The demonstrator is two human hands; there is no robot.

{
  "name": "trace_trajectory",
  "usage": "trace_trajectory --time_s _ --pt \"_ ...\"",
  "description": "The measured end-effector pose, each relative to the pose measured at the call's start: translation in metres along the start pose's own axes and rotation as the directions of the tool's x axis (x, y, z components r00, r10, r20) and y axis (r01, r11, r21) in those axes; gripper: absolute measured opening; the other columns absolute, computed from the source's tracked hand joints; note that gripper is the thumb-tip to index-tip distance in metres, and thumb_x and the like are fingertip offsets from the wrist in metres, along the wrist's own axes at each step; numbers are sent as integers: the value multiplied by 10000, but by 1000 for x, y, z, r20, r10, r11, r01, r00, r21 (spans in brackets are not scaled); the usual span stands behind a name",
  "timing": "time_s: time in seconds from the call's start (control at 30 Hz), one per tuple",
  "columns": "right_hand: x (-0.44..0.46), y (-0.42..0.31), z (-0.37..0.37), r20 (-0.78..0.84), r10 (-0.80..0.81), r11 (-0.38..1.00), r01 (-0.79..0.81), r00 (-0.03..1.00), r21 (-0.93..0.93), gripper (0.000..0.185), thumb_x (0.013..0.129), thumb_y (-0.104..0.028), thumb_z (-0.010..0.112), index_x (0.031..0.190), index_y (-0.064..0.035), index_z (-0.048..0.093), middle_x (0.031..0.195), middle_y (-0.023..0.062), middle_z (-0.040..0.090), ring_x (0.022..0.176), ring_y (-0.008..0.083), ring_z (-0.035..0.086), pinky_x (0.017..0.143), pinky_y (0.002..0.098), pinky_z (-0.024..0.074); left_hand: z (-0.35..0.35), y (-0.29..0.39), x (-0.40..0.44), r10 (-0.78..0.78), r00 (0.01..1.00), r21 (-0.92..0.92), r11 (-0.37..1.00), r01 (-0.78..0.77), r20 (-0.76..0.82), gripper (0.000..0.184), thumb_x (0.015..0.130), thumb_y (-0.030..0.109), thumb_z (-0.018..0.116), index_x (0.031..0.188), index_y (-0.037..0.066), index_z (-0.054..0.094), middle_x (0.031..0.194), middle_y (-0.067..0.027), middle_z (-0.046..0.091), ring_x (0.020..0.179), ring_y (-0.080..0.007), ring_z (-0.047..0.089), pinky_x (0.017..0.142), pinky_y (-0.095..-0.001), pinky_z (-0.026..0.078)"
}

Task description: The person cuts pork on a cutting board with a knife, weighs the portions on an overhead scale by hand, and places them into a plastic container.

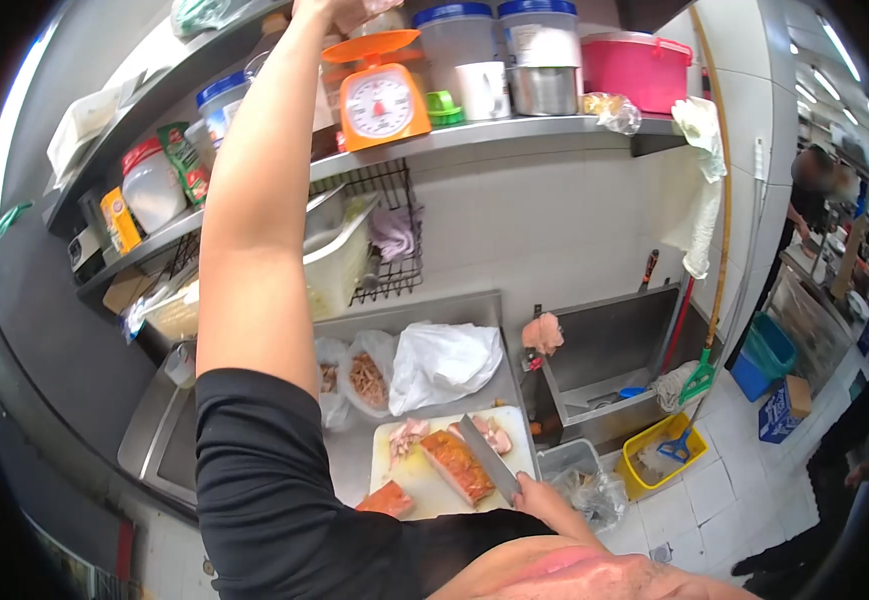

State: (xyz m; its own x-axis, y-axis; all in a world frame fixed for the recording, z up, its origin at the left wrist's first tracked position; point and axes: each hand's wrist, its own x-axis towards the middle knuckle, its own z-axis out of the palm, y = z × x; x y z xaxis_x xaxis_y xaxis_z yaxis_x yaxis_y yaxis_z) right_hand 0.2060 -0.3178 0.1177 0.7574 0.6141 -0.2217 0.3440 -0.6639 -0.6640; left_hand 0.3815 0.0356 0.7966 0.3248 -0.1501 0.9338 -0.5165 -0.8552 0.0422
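Note:
My left hand point(327, 8) reaches up to the upper shelf, just above the orange kitchen scale point(379, 104). The frame's top edge cuts it off, and something pinkish shows beside it, so its grip is hidden. Low on the right, my right hand point(537, 500) is closed on the handle of a broad-bladed knife point(487, 456). The blade lies along the right side of a slab of browned meat point(457, 466) on the white cutting board point(390, 480). Pale cut pieces point(410, 437) sit behind the slab, and another browned chunk point(387, 499) is at the board's near left.
Behind the board are a white plastic bag point(445, 365) and a bag of brown strips point(368, 380). Lidded tubs and a pink bucket point(635, 72) crowd the shelf. To the right are a metal sink point(605, 345) and a yellow bucket point(645, 484). A person point(811, 180) stands far right.

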Motion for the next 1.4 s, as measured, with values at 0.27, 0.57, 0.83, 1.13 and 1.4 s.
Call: trace_trajectory --time_s 0.27,0.57,0.83,1.13,1.4 --pt "-16 15 -17 -26 51 994 -48 998 98 297 932 -203 556 1147 -3 511 976 317 662 945 504 634 836 573 487 32 4 -7 -378 919 399 830 389 -109 252 661 320 786 713 75 751 710 -76 723 697 -188 691 642 -338 538" --pt "-4 5 -20 26 48 998 -49 999 28 361 935 -240 553 1219 -19 519 987 320 666 950 496 641 842 570 495 21 -8 -19 -392 916 382 862 334 84 406 633 381 830 863 59 740 868 -109 739 789 -238 696 702 -385 546" --pt "-1 9 -10 88 15 999 -19 996 47 445 919 -262 570 1275 -5 495 972 333 663 949 499 642 850 565 498 25 -17 -19 -334 941 329 896 298 57 403 712 364 818 897 26 700 818 -143 707 791 -251 683 739 -385 546" --pt "-7 12 -10 59 11 998 -15 998 69 448 930 -269 570 1287 -8 495 994 326 668 961 499 642 851 558 500 27 -1 -20 -354 929 508 783 359 -111 592 671 518 838 1025 71 678 1072 -141 705 1020 -272 662 868 -420 530" --pt "-12 19 -6 60 37 997 -40 998 66 438 934 -279 577 1276 -16 497 1008 320 668 972 495 640 856 550 500 34 -31 -10 -434 897 296 871 392 89 576 626 537 859 969 100 708 994 -166 736 944 -307 704 851 -410 557"
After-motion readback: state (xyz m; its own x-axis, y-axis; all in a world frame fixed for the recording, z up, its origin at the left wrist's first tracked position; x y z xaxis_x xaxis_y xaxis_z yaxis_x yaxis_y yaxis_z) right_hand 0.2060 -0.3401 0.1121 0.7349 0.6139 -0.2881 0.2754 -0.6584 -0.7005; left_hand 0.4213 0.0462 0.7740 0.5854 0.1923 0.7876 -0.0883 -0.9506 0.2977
